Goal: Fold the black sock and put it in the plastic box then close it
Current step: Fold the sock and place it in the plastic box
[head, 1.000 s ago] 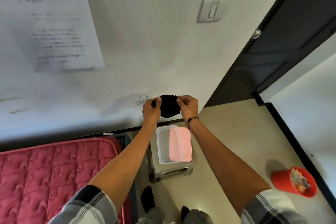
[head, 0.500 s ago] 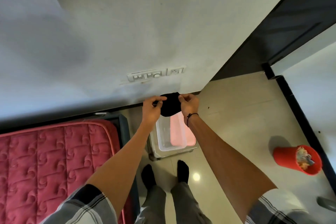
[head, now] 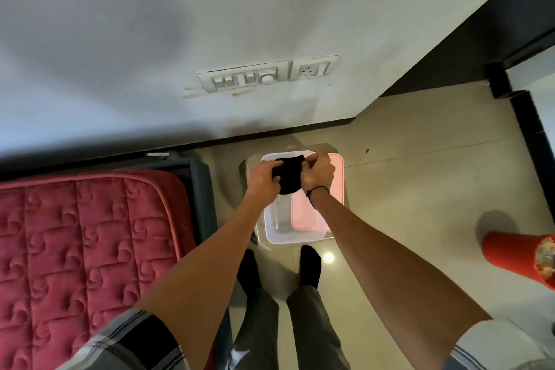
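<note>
A folded black sock (head: 289,176) is pinched between both hands over the far end of the clear plastic box (head: 276,227). My left hand (head: 263,179) grips its left edge and my right hand (head: 318,173) grips its right edge. The box stands open on a small stool on the floor. Its pink lid (head: 309,215) lies across the box's right side, partly hidden by my right forearm.
A red quilted mattress (head: 84,249) fills the left. A red cup (head: 516,258) with items stands on the floor at right. My two feet in black socks (head: 310,267) stand just before the stool. The wall with switch plates (head: 243,79) is close ahead; a dark door (head: 468,39) at right.
The view has tilted down. Both hands have lowered the sock from in front of the wall to just over the open box.
</note>
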